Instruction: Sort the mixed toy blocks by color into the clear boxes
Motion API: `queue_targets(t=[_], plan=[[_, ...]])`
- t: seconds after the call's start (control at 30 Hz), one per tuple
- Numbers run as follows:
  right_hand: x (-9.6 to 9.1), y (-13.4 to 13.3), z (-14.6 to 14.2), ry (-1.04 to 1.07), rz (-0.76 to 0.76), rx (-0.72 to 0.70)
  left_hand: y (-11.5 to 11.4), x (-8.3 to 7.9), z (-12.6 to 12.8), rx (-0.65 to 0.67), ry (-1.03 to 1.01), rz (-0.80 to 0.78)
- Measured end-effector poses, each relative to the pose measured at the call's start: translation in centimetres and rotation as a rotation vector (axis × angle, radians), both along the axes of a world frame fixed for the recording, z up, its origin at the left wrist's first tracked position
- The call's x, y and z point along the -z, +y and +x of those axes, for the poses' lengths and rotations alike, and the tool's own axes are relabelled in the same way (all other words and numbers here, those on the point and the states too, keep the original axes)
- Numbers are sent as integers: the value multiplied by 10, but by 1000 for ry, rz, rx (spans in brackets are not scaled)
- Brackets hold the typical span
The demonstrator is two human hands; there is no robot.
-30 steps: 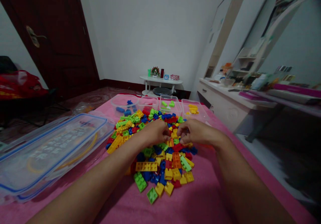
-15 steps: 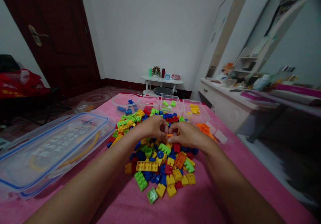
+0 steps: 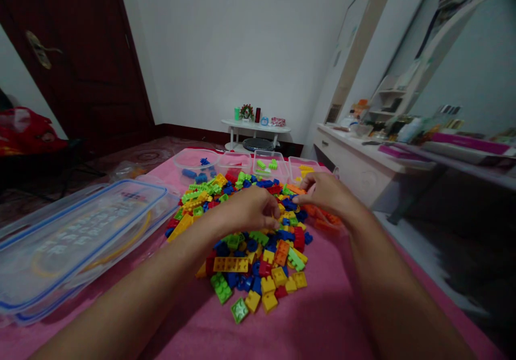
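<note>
My left hand (image 3: 258,209) is over the middle of a heap of mixed toy building bricks (image 3: 230,264). Its fingers are loosely curled, a little apart from the thumb, and nothing held shows between them. Farther right, my right hand (image 3: 324,191) grips an orange toy brick (image 3: 296,189) at the heap's right edge. Just below that hand is a group of orange bricks (image 3: 322,219), partly hidden by the wrist. Yellow, green, red and blue bricks lie loose around both hands.
Clear plastic containers stand behind the heap: one with blue bricks (image 3: 188,173), one with green bricks (image 3: 261,164), one with yellow bricks (image 3: 306,170). A large lidded plastic box (image 3: 100,225) lies to the left on the pink cloth (image 3: 322,317). A white dresser (image 3: 363,172) stands at right.
My hands have parted from an orange piece held between them. The right hand has moved right and away with an orange brick, while the left stays over the heap. The view has shifted slightly.
</note>
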State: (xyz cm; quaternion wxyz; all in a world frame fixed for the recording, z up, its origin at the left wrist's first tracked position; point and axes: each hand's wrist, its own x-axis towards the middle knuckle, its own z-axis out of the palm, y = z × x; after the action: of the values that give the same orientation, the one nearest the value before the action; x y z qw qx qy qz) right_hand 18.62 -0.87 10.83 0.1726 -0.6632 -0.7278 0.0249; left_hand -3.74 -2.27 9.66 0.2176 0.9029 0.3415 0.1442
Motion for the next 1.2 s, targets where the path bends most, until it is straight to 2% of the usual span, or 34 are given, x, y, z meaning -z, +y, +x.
queue_targets(t=[0.13, 0.23, 0.33, 0.43, 0.63, 0.77, 0.9, 1.0, 1.03, 1.1, 1.2], plan=[[-3, 3, 40, -142, 28, 200, -18, 10, 13, 230, 90, 62], [-1, 5, 54, -160, 24, 243, -24, 17, 20, 268, 153, 117], [-2, 4, 45, -87, 6, 133, -24, 19, 21, 207, 163, 139], [-6, -1, 19, 61, -25, -45, -18, 17, 18, 143, 168, 121], [-4, -17, -26, 187, -194, -375, 11, 21, 4, -16, 56, -32], [10, -21, -43, 150, -246, -416, 30, 29, -7, -93, -92, -188], [21, -19, -56, 128, -103, -352, 35, 27, -8, -200, -242, -420], [21, -14, -56, 143, -44, -334, 32, 22, -4, -213, -350, -494], [20, -12, -52, 142, -35, -337, 32, 22, -3, -203, -377, -467], [14, -7, -40, 117, -8, -310, 33, 23, 0, -215, -402, -309], [2, -2, -9, -24, 28, -93, 39, 32, 0, -308, -342, 87]])
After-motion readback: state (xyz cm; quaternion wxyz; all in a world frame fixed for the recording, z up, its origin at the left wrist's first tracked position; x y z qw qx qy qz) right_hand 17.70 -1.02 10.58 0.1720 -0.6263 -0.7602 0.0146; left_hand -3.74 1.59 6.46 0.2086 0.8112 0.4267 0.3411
